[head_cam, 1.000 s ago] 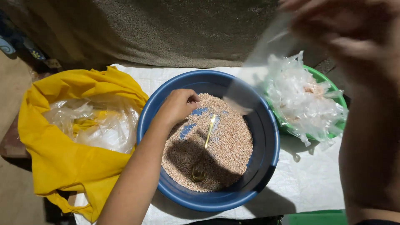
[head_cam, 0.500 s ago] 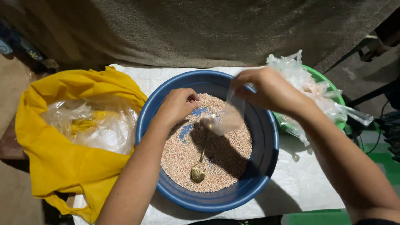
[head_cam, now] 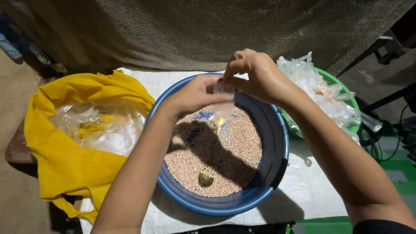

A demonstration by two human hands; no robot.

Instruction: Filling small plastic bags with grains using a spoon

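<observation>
Plastic bag (head_cam: 223, 107) pinched by both hands: left (head_cam: 193, 94); right (head_cam: 255, 76); above basin (head_cam: 277, 143).

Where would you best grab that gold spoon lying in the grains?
Probably by the handle of the spoon, from above: its round scoop end lies sunk in the grains near the blue basin's front, while the thin handle runs up toward the hands, partly hidden behind the clear bag.

Dim surroundings, light from above; hard arm shadows across grain in blue basin (head_cam: 277, 143). Glare on clear bags (head_cam: 320, 93). Focus sharp, corners dark.
</observation>
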